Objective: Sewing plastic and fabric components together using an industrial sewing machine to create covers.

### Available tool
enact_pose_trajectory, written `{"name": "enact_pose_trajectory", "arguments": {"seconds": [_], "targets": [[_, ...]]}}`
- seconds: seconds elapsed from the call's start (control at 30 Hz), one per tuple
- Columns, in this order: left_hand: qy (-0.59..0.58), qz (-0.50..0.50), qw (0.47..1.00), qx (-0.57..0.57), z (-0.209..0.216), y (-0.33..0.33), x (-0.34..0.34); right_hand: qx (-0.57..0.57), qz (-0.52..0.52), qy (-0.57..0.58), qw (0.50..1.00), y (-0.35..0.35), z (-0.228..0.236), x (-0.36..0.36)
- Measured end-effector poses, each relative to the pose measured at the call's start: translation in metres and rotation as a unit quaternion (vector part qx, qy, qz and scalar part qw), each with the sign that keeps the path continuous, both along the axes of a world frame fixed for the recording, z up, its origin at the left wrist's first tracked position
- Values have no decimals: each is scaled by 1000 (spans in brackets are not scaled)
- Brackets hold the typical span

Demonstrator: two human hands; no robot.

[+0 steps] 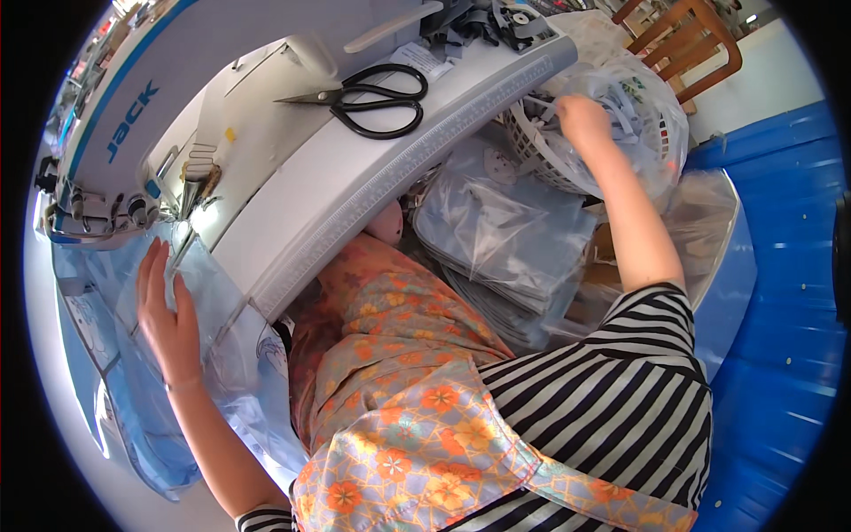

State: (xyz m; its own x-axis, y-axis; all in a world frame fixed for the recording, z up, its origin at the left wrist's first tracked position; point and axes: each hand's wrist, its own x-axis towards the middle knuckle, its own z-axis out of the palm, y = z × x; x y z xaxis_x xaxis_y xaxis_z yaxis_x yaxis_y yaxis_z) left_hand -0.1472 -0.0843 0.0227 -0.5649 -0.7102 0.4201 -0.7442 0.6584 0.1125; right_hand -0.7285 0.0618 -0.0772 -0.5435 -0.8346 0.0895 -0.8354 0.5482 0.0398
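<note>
My left hand (168,328) lies with its fingers stretched out on light blue sheet material (222,284), close to the needle area of a white sewing machine (133,115). The sheet looks thin and shiny and hangs over the table's near edge. Off to the far right, my right hand (585,124) is over a white plastic basket (532,146) lined with a clear bag. Its fingers are curled closed among grey strips (625,111); what they hold, if anything, is hidden.
Black-handled scissors (377,102) lie on the machine table (292,199), behind a ruler strip (425,164) along its edge. Black and grey scraps (496,27) sit at the table's far end. Bagged grey-blue pieces (496,222) are stacked below the basket. A wooden chair (691,44) stands behind.
</note>
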Motion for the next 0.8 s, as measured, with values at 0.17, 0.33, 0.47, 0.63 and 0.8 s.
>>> {"name": "enact_pose_trajectory", "arguments": {"seconds": [0.17, 0.33, 0.47, 0.63, 0.8], "targets": [[225, -146, 934, 237, 33, 89, -112, -129, 344, -310, 877, -4, 62, 162], [121, -142, 935, 302, 32, 98, -128, -49, 424, -524, 738, -6, 124, 225], [248, 27, 895, 369, 14, 80, -68, 50, 310, -658, 684, -11, 151, 192], [118, -18, 852, 509, -19, 96, -49, 29, 325, -759, 564, -26, 161, 231], [457, -106, 706, 531, 20, 88, -61, 167, 392, -750, 506, -45, 172, 317]]}}
